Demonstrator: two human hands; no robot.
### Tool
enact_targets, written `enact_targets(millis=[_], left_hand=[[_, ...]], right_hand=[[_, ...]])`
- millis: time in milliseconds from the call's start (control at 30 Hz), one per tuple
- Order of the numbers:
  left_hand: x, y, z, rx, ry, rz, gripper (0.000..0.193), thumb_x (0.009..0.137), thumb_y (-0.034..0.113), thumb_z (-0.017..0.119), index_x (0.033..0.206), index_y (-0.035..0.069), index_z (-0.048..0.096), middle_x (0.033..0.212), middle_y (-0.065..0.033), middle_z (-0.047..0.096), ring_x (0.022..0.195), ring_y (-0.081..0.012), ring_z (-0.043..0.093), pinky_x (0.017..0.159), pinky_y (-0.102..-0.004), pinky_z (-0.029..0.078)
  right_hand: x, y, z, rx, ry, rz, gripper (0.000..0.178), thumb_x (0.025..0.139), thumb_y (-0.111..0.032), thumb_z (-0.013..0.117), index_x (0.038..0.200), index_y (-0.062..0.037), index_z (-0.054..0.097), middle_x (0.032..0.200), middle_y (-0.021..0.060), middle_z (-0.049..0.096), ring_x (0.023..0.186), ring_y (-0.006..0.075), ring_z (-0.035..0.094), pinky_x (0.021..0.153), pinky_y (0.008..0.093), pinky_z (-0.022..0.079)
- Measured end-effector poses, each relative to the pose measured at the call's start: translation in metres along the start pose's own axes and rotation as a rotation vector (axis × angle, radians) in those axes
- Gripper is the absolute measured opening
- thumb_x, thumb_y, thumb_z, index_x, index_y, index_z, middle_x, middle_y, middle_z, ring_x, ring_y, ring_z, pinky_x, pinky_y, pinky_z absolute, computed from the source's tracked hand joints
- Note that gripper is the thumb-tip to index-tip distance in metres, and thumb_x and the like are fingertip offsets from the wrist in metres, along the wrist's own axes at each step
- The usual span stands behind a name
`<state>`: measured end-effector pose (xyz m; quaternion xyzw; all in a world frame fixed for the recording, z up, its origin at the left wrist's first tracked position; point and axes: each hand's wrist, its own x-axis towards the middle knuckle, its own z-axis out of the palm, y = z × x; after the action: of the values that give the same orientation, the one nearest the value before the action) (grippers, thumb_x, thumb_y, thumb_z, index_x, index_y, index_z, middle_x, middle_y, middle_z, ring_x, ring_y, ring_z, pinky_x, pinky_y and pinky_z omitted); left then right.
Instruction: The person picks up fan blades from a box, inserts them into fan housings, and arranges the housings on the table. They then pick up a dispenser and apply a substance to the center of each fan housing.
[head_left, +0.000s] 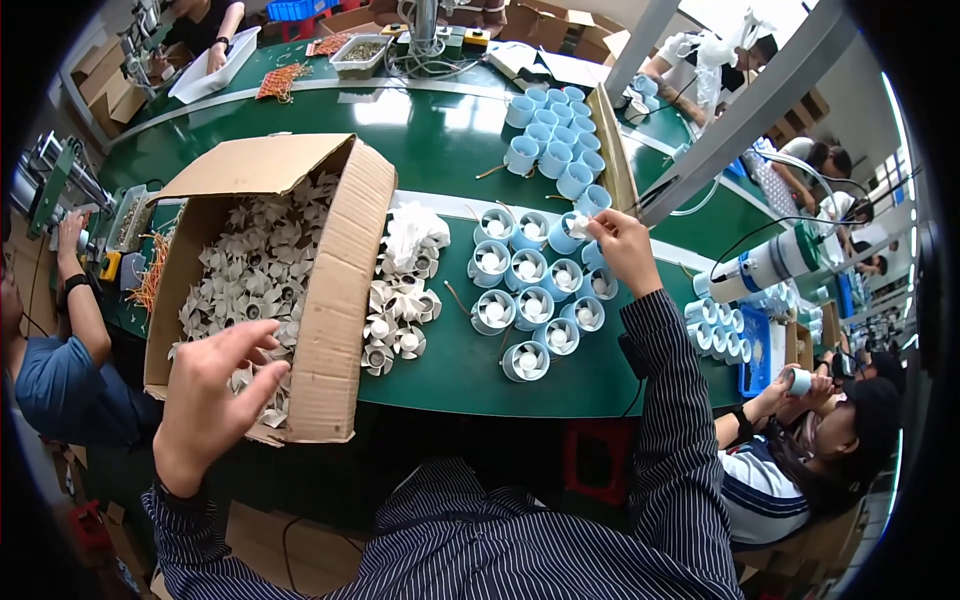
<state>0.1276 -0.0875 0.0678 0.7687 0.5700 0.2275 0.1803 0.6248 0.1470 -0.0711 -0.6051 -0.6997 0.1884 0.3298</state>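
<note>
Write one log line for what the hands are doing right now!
left hand: open over cardboard box of white fan wheels | right hand: pinching white fan wheel at blue cup

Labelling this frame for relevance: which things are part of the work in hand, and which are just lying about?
In use:
- left hand over cardboard box of white fan wheels
- right hand placing a white piece in a blue cup
- filled blue cups
- loose fan wheels

Lying about:
- empty blue cups
- white tray
- orange mesh
</note>
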Motion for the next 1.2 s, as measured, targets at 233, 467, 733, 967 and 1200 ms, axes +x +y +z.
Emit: enact_targets(millis=[233, 467, 733, 967, 1200], left_hand=[[-0.007, -0.074, -0.005, 0.253, -0.025, -0.217, 0.047, 0.093, 0.018, 0.08, 0.133, -0.004, 0.07, 0.122, -0.0228, 0.078, 0.109, -0.0373, 0.077, 0.096, -0.0427, 0.06], [-0.002, -0.118, 0.006, 0.228, -0.239, -0.215, 0.06, 0.088, 0.026, 0.082, 0.138, -0.003, 0.068, 0.138, -0.0265, 0.071, 0.128, -0.044, 0.067, 0.11, -0.0472, 0.053], [-0.015, -0.108, 0.007, 0.219, -0.268, -0.232, 0.051, 0.083, 0.012, 0.079, 0.131, 0.0, 0.072, 0.126, -0.0211, 0.071, 0.118, -0.0415, 0.069, 0.106, -0.0459, 0.055], [-0.024, -0.108, 0.015, 0.205, -0.254, -0.222, 0.024, 0.08, 0.001, 0.072, 0.104, 0.0, 0.077, 0.113, -0.02, 0.069, 0.111, -0.041, 0.07, 0.097, -0.0487, 0.057], [-0.029, -0.12, 0.015, 0.194, -0.229, -0.174, 0.012, 0.081, 0.0, 0.075, 0.093, -0.001, 0.076, 0.104, -0.0162, 0.072, 0.099, -0.0373, 0.072, 0.088, -0.045, 0.059]], right_hand=[[0.014, 0.005, 0.011, -0.043, -0.037, -0.029, 0.02, 0.099, -0.016, 0.077, 0.101, 0.004, 0.075, 0.082, 0.0166, 0.074, 0.072, 0.0228, 0.069, 0.071, 0.0385, 0.055], [0.02, 0.014, -0.006, -0.09, -0.072, -0.076, 0.018, 0.094, -0.014, 0.08, 0.1, 0.0027, 0.078, 0.077, 0.0145, 0.074, 0.071, 0.0208, 0.072, 0.069, 0.037, 0.056], [0.023, -0.022, 0.015, -0.195, -0.068, -0.167, 0.019, 0.089, -0.013, 0.083, 0.091, 0.0061, 0.078, 0.075, 0.0137, 0.076, 0.067, 0.0181, 0.071, 0.065, 0.0354, 0.055], [0.019, -0.028, 0.005, -0.291, -0.149, -0.123, 0.018, 0.082, -0.009, 0.086, 0.089, 0.0063, 0.079, 0.073, 0.016, 0.075, 0.065, 0.0224, 0.073, 0.065, 0.0367, 0.056], [0.018, -0.033, 0.0, -0.26, -0.31, -0.153, 0.015, 0.077, -0.005, 0.085, 0.087, 0.0052, 0.079, 0.073, 0.0168, 0.076, 0.066, 0.0247, 0.074, 0.065, 0.0378, 0.056]])
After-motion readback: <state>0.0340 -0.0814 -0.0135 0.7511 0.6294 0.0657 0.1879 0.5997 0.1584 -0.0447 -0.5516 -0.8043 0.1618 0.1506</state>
